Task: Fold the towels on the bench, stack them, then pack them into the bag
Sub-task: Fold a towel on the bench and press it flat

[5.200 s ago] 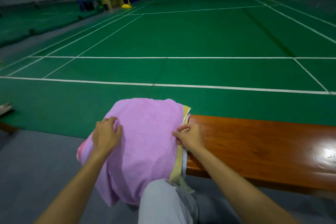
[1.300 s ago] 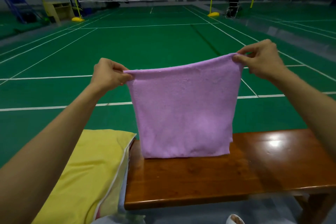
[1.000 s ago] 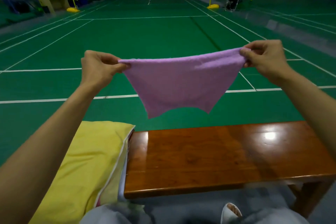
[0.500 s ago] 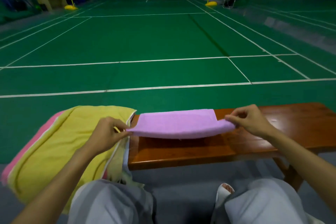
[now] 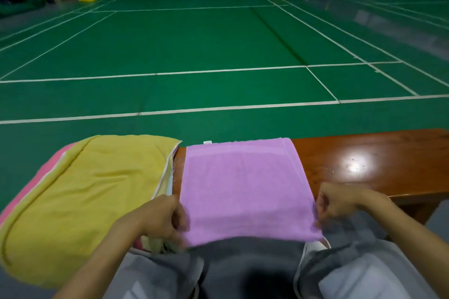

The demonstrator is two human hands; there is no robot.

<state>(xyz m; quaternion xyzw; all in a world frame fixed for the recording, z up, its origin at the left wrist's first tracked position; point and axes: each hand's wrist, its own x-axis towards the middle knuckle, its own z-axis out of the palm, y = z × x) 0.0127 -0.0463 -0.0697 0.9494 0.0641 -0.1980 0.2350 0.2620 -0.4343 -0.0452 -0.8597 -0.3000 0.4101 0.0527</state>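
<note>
Purple towel flat across bench; my left hand and right hand, set apart, pinch its near corners. Yellow towel stack at left; green court beyond.

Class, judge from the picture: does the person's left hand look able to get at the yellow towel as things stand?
Probably yes. The left hand pinches a near corner of the purple towel, right beside the yellow towel, with nothing between them; it would need to let go first.
</note>
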